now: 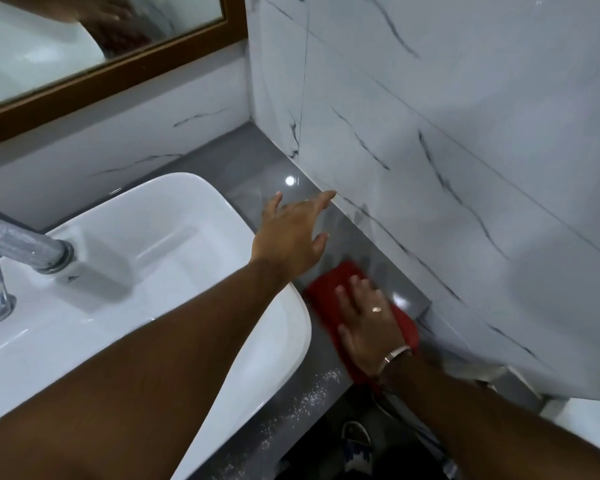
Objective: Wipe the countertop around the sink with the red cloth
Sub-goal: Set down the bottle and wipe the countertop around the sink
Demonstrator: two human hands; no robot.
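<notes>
Currently mid-wipe on the strip of desk point(271, 161) between sink point(146, 237) and side wall. Red cloth point(329, 289) lies flat on the grey desk at about 3 o'clock from the basin, just beside its right rim and close to the marble-tiled wall point(465, 150). Right hand point(368, 317) presses down on the cloth, palm flat, fingers spread; grip is not closed around the fabric, it pins it by pressure. A ring shows on one finger, a bangle at the wrist. Cloth edges are blurred, so fold state cannot be told.

Left hand point(291, 233) hovers open over the desk at roughly 1 o'clock from the basin, fingers wide, holding nothing; fingertips look near the wall joint, contact not certain.

Observations: white specks point(305, 403) are scattered on the front edge of the desk at about 5 o'clock from the sink, not yet reached by the cloth. The far corner at 1 o'clock looks glossy with a light reflection. Tap point(25, 251) sits at 9 o'clock, untouched.

Judgement: step in hand is the right-side strip; task appears partly done. Next move likely calls for steady flat pressure, drawing the cloth along the wall joint, then toward the front edge to gather the specks without pushing them onto the floor.
</notes>
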